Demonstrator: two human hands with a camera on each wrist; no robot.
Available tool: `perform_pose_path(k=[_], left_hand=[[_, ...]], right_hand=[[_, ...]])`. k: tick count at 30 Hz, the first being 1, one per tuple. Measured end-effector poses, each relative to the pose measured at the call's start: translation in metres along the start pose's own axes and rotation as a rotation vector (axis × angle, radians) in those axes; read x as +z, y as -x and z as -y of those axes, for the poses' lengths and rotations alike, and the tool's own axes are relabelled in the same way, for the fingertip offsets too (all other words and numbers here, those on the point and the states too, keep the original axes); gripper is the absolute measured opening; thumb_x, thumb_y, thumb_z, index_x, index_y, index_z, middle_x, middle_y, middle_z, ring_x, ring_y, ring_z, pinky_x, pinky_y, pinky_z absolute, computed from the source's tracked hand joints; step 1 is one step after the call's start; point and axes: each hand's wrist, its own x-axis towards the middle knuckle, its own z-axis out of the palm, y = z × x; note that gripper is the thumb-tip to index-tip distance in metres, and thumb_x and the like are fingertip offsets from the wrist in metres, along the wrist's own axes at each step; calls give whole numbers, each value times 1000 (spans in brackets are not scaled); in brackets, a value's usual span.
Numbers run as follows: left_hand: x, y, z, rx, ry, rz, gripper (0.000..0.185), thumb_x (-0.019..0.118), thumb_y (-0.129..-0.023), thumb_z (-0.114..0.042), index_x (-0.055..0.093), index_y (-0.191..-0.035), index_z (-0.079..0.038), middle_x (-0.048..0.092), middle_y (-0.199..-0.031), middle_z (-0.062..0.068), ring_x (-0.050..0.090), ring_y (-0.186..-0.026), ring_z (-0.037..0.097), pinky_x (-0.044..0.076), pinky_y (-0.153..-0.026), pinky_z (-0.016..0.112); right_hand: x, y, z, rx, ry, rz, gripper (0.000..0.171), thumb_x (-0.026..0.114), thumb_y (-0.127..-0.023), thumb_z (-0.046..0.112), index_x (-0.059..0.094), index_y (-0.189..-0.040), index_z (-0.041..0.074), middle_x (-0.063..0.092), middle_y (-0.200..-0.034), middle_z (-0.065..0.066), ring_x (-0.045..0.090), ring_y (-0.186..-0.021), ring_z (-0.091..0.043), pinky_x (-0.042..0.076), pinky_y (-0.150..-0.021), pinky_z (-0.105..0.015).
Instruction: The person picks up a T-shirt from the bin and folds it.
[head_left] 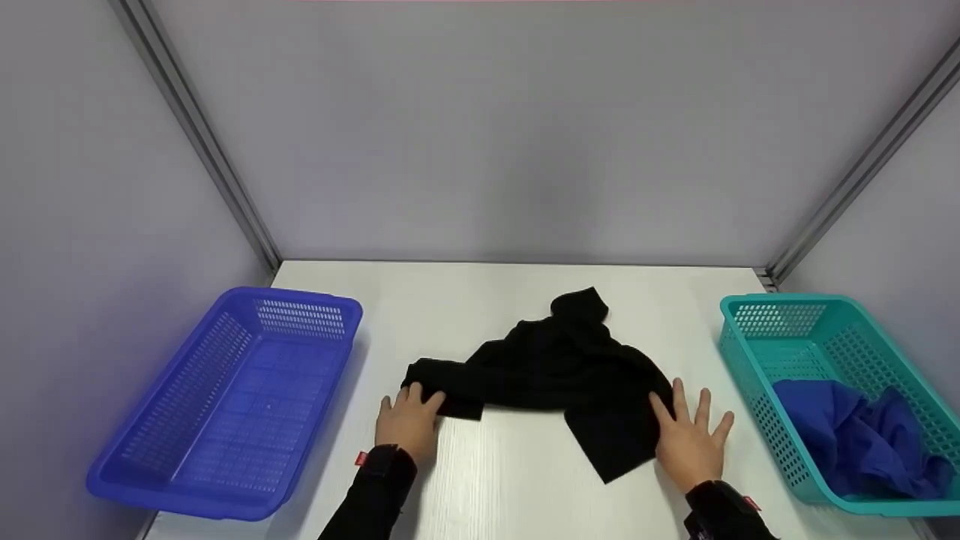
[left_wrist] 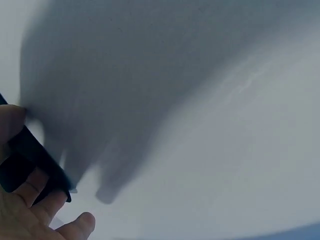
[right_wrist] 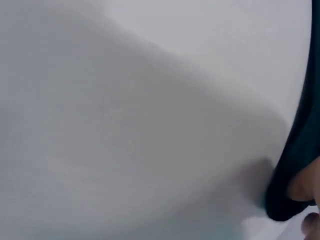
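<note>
A black garment (head_left: pixel 555 367) lies rumpled across the middle of the table, one narrow end toward the left and a flat square-cornered part pointing toward the front right. My left hand (head_left: pixel 409 427) rests its fingertips on the left end; in the left wrist view its thumb and fingers touch the dark cloth (left_wrist: pixel 32 150) near its edge. At the right side, my right hand (head_left: pixel 690 446) has its fingers spread wide, the thumb on the garment's edge and the other fingers beside it. Only a little of that hand shows in the right wrist view, against the dark cloth (right_wrist: pixel 295 165).
A blue plastic basket (head_left: pixel 300 435) stands at the table's left. On the right is a teal basket (head_left: pixel 757 405) with a crumpled blue cloth (head_left: pixel 855 435) inside. Grey panels (head_left: pixel 525 135) enclose the white table (head_left: pixel 495 480) at the back and sides.
</note>
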Motion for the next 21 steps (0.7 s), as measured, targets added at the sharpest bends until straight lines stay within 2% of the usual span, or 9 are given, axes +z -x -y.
perform_pose_path(k=[2,4,7,9,12,14,15,18,21], left_hand=[[2,2,2,17,-16,-40,36,80,-88,-21,70,-122,-17,60,-116,19,60,-109,41,51,-87,59],[4,3,4,48,-47,-71,33,82,-87,-25,71,-117,-15,60,-115,19,59,-104,40,51,-82,55],[5,5,6,113,-102,-102,27,83,-86,-21,73,-110,-14,61,-116,18,58,-101,39,51,-80,52],[4,6,8,162,-124,-115,23,82,-86,-17,73,-107,-13,61,-115,17,58,-99,37,52,-79,50],[-2,2,11,217,-101,-168,21,81,-86,-17,69,-103,-11,60,-108,14,58,-92,34,52,-73,47],[-10,-1,14,242,-55,-230,22,81,-84,-16,65,-100,-11,59,-105,12,59,-88,32,52,-70,44],[-15,-4,16,251,-29,-268,23,81,-83,-15,64,-99,-10,59,-105,12,60,-89,32,53,-69,43],[-31,-11,25,262,54,-370,27,81,-80,-7,61,-98,-7,61,-116,15,64,-102,36,58,-79,43],[-44,-15,33,228,115,-429,31,82,-78,2,60,-98,-4,60,-130,22,60,-123,43,59,-89,49]], right_hand=[[1,-1,9,-80,-38,-73,57,75,-83,-1,63,-138,2,39,-157,-29,27,-143,-63,18,-106,-85],[5,-1,21,-193,-92,-103,48,79,-87,8,65,-132,1,47,-150,-28,34,-142,-59,24,-109,-79],[10,3,39,-312,-126,-32,49,79,-93,31,65,-132,5,55,-138,-22,46,-136,-49,35,-108,-68],[14,6,47,-312,-127,19,48,78,-94,36,65,-129,6,57,-129,-17,53,-129,-43,42,-103,-62],[15,7,51,-260,-105,44,27,77,-95,22,65,-115,7,57,-114,-10,58,-113,-36,49,-91,-56],[12,5,49,-193,-156,38,15,73,-95,7,63,-105,9,58,-106,-8,60,-105,-33,51,-86,-53],[10,3,46,-152,-205,35,15,71,-94,1,62,-103,9,60,-103,-8,62,-102,-34,52,-84,-53],[-2,-3,34,24,-406,35,15,59,-100,-3,57,-111,5,68,-107,-20,67,-104,-42,53,-85,-56],[-17,-10,17,174,-565,-8,21,47,-104,-5,51,-124,0,65,-121,-33,63,-116,-51,51,-94,-60]])
